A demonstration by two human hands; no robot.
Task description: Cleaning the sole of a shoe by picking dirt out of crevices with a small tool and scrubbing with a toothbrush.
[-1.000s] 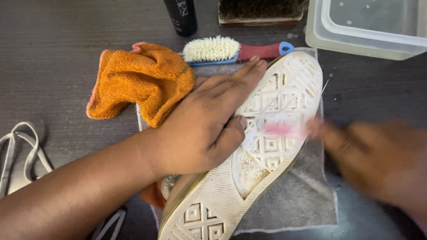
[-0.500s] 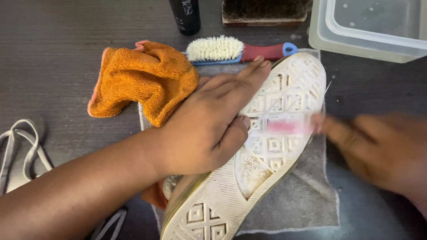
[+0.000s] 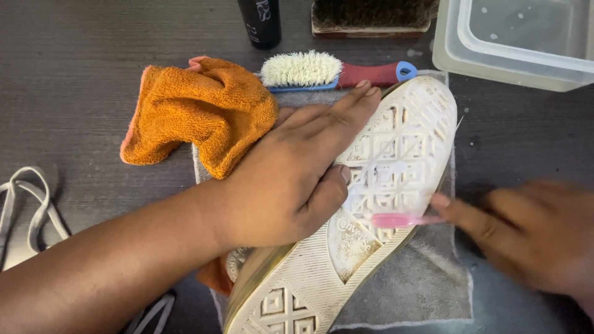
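A sneaker (image 3: pixel 396 154) lies sole-up on a grey cloth (image 3: pixel 421 284), its dirty white patterned sole facing me. My left hand (image 3: pixel 291 179) presses flat on the shoe's left side, thumb on the sole. My right hand (image 3: pixel 526 235), blurred, grips a small pink brush (image 3: pixel 396 220) whose head rests on the sole near its middle right edge.
An orange towel (image 3: pixel 198 111) lies left of the shoe. Behind it are a white-bristled brush with a red handle (image 3: pixel 328 71), a dark bottle (image 3: pixel 260 21), a wooden brush (image 3: pixel 371 15) and a clear plastic tub (image 3: pixel 520 43). White laces (image 3: pixel 25 204) lie at far left.
The pink brush and my right hand have moved down the sole toward me, from the upper middle to lower on the right edge. My left hand stays put.
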